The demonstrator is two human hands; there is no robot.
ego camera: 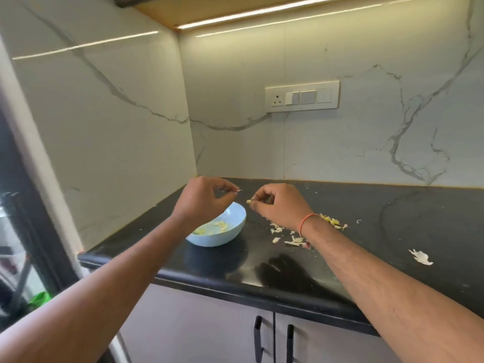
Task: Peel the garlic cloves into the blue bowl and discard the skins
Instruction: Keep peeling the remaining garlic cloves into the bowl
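Over the black desk (366, 231), both hands are raised near each other, a small gap between them. Her or his right hand (280, 205) has its grip clamped on a garlic clove (249, 202), pinched between thumb and fingertips, the pale yellow end poking out toward the left. An orange thread (305, 222) circles that wrist. Across from it, the left hand (204, 197) hovers above the blue bowl (225, 235), thumb and fingers pressed together at the tips; something thin seems to stick out there, perhaps a scrap of skin, though it is too small and blurred to be sure. Down in the bowl, which sits near the desk's front left corner, lie some peeled cloves (212, 227), yellowish against the blue. Loose skins (293, 238) are scattered on the desk under and beside the right wrist, with one larger white flake (421, 257) lying well apart to the right. On the marble back wall hangs a switch panel (301, 96). Cabinet doors with black handles (273, 339) stand below the desk edge.
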